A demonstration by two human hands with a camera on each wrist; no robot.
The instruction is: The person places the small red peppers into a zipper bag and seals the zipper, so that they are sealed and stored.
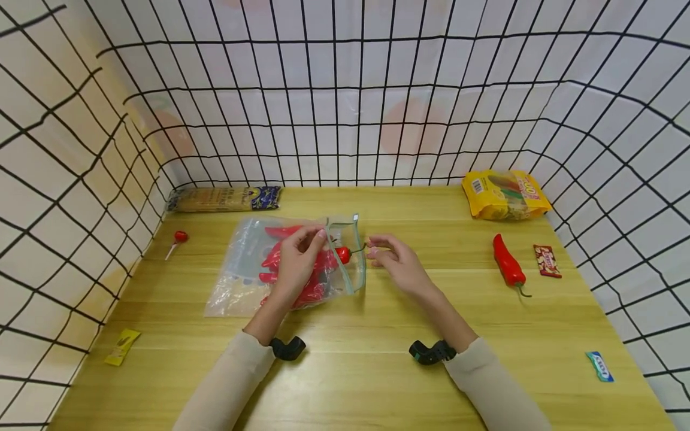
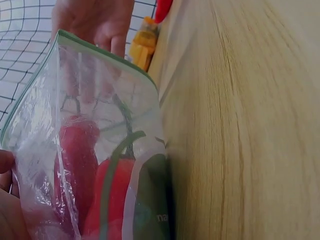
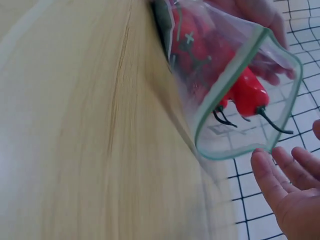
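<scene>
A clear zip bag (image 1: 229, 293) with a green-edged mouth lies on the table, several red chili peppers inside. My left hand (image 1: 293, 260) pinches the bag's upper side near its open mouth. One red chili pepper (image 1: 343, 254) sits just within the mouth, its green stem pointing out to the right. Close to that stem is my right hand (image 1: 399, 263). In the right wrist view, the fingers (image 3: 280, 175) of this hand spread loosely by the bag's rim (image 3: 225, 154) and hold nothing. Another red chili pepper (image 1: 508, 262) lies apart on the right.
Noodles in a long packet (image 1: 223, 199) lie back left, a yellow bag (image 1: 507, 194) back right. A red lollipop (image 1: 180, 237) and a yellow sachet (image 1: 123, 347) are at left; a red packet (image 1: 547, 261) and a blue packet (image 1: 600, 366) at right. Black wire mesh (image 1: 345, 108) surrounds the table.
</scene>
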